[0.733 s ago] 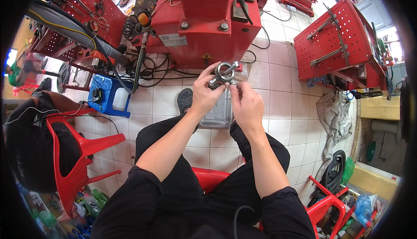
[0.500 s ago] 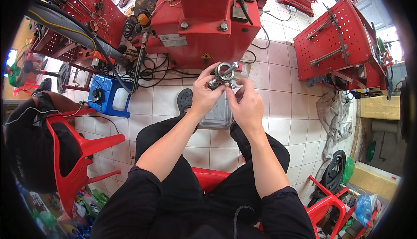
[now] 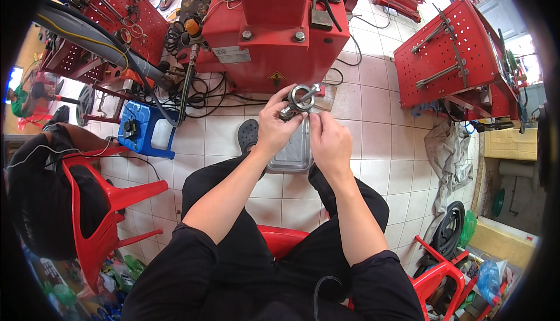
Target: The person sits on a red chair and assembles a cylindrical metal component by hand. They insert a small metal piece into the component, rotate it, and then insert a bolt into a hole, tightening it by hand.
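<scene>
Over a grey plastic tray (image 3: 290, 156) on the floor, my left hand (image 3: 276, 120) grips a shiny metal part with a round ring (image 3: 293, 101). A short rod-like piece sticks out from the ring toward the upper right. Thumb and fingers of my left hand are closed on the part's left and lower side. My right hand (image 3: 331, 143) is just right of it, thumb and forefinger pinched together near the part's lower right. Whatever lies in that pinch is too small or hidden to make out.
Ahead stands a red machine base (image 3: 280, 58) with black hoses (image 3: 221, 96) beside it. A blue stool (image 3: 146, 128) and a person in black on a red chair (image 3: 96, 204) are at left. A perforated red cart (image 3: 449, 58) is at right, with grey cloth (image 3: 448, 152) below.
My right hand has shifted slightly, its fingers drawn closer together beside the metal part. The left hand and the part have hardly moved.
</scene>
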`<state>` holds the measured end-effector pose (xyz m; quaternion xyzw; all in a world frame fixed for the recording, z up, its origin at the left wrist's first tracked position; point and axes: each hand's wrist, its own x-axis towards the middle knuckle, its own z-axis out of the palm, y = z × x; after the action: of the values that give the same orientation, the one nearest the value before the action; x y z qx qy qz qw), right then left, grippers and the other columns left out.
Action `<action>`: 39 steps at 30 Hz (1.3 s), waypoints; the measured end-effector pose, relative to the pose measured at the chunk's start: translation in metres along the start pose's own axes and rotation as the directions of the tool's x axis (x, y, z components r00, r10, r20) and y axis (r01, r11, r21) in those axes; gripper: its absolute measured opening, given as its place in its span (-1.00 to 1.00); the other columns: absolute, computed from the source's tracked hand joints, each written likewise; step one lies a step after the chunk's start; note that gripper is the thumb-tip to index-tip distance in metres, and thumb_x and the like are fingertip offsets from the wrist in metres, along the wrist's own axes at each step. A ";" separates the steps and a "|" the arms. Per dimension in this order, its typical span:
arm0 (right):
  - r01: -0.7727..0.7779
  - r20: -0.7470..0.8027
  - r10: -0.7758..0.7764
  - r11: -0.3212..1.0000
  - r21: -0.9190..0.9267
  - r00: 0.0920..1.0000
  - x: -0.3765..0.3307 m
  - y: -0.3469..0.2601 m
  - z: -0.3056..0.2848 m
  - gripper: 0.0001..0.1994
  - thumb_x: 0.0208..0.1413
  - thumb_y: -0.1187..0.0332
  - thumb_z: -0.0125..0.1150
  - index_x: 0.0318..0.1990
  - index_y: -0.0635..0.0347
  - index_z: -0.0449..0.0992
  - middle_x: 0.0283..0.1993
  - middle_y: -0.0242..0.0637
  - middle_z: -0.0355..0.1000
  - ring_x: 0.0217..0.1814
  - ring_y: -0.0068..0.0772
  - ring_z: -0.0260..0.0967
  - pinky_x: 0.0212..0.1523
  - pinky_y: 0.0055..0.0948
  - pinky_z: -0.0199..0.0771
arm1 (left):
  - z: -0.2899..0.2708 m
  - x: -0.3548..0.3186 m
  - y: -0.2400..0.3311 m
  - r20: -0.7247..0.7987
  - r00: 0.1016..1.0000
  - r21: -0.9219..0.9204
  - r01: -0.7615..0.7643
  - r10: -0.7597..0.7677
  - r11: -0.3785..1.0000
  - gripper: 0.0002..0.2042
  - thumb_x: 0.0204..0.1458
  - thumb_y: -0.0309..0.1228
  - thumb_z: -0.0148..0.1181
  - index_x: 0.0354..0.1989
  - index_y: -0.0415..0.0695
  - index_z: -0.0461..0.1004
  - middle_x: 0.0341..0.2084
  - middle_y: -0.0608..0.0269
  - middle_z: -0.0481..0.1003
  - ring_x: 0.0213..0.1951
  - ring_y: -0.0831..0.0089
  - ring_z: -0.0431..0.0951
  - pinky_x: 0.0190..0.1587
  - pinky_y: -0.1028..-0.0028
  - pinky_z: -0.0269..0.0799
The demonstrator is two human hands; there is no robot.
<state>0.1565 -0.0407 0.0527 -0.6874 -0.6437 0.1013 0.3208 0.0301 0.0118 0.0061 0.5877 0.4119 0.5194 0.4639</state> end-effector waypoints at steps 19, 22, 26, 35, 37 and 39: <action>-0.500 0.351 0.362 0.709 0.498 0.863 -0.001 0.005 0.004 -0.73 0.19 0.22 0.00 -0.33 0.28 0.45 -0.59 -0.15 0.42 -0.53 -0.13 0.42 -0.46 -0.32 0.36 | 0.001 0.000 0.000 0.005 0.999 0.049 -0.034 0.034 0.998 -0.79 -0.24 -0.60 0.30 -0.33 -0.27 0.57 0.05 0.18 0.42 -0.01 0.37 0.48 -0.03 0.48 0.38; -0.392 0.222 0.326 0.820 0.418 0.919 0.003 -0.006 -0.004 -0.76 0.16 0.25 0.05 -0.34 0.28 0.44 -0.60 -0.15 0.41 -0.55 -0.15 0.41 -0.48 -0.32 0.36 | 0.000 0.000 0.000 -0.008 1.000 0.005 -0.008 0.008 1.000 -0.78 -0.24 -0.60 0.30 -0.33 -0.28 0.57 0.05 0.17 0.42 -0.01 0.38 0.48 -0.03 0.48 0.38; -0.164 0.049 0.157 0.962 0.218 0.986 0.003 -0.010 -0.007 -0.80 0.11 0.27 0.13 -0.35 0.26 0.43 -0.59 -0.10 0.42 -0.58 -0.10 0.40 -0.52 -0.27 0.34 | 0.000 0.000 0.000 -0.009 1.000 0.004 -0.015 0.015 1.000 -0.78 -0.24 -0.61 0.29 -0.33 -0.28 0.57 0.05 0.16 0.42 -0.01 0.39 0.47 -0.04 0.49 0.39; -0.239 0.150 0.206 0.939 0.248 0.967 0.002 -0.010 -0.005 -0.76 0.22 0.26 -0.05 -0.32 0.27 0.42 -0.55 -0.01 0.41 -0.47 0.10 0.39 -0.44 -0.12 0.33 | 0.000 0.000 0.002 0.002 1.000 0.042 -0.021 0.021 0.999 -0.79 -0.25 -0.62 0.28 -0.34 -0.27 0.57 0.05 0.17 0.42 -0.01 0.40 0.47 -0.05 0.49 0.39; -0.321 0.229 0.261 0.904 0.282 0.938 0.003 -0.010 -0.006 -0.73 0.25 0.24 -0.09 -0.30 0.28 0.42 -0.53 0.01 0.41 -0.44 0.11 0.40 -0.42 -0.12 0.32 | 0.000 0.000 0.001 0.003 1.000 0.049 -0.018 0.018 0.999 -0.79 -0.25 -0.62 0.28 -0.34 -0.27 0.57 0.05 0.18 0.42 -0.01 0.40 0.47 -0.04 0.49 0.38; -0.397 0.298 0.305 0.858 0.326 0.905 0.003 -0.009 -0.007 -0.71 0.26 0.23 -0.12 -0.28 0.28 0.43 -0.52 0.02 0.41 -0.42 0.10 0.40 -0.40 -0.15 0.32 | 0.000 0.000 0.000 0.005 1.000 0.060 -0.020 0.020 0.998 -0.79 -0.24 -0.61 0.29 -0.34 -0.27 0.57 0.05 0.18 0.42 0.00 0.40 0.47 -0.04 0.49 0.38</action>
<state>0.1541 -0.0399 0.0642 -0.7016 -0.5083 0.3616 0.3445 0.0303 0.0114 0.0060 0.6066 0.4202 0.5102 0.4418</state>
